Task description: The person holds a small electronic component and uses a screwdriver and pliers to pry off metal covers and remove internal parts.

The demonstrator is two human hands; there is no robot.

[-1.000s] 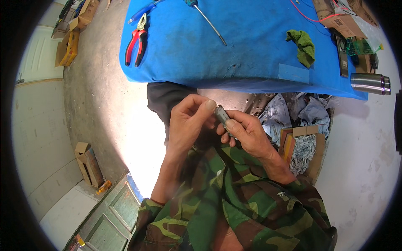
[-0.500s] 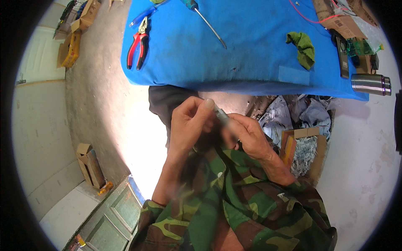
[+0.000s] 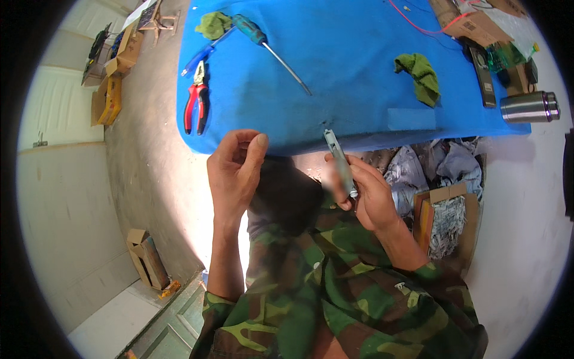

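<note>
My right hand [image 3: 372, 190] grips a slim grey metal piece [image 3: 339, 154], its notched far end tilted up toward the table edge. Part of that piece is covered by my fingers and smeared by blur, so its exact kind cannot be told. Apart from it, to the left, my left hand [image 3: 234, 170] is raised near the table's front edge with fingers curled and thumb against them. Whatever may be between those fingertips is hidden. Both hands are above my lap, just in front of the blue-covered table [image 3: 359, 66].
Red-handled pliers [image 3: 197, 102], a long screwdriver [image 3: 272, 51], a blue-handled tool [image 3: 197, 60] and green cloths [image 3: 418, 78] lie on the table. A steel flask [image 3: 529, 107] rests at its right corner. Below stands an open carton [image 3: 445, 224] of metal strips.
My hands have come apart: the left moved away to the left, while the right kept the metal piece and turned it more upright. The view has shifted slightly.
</note>
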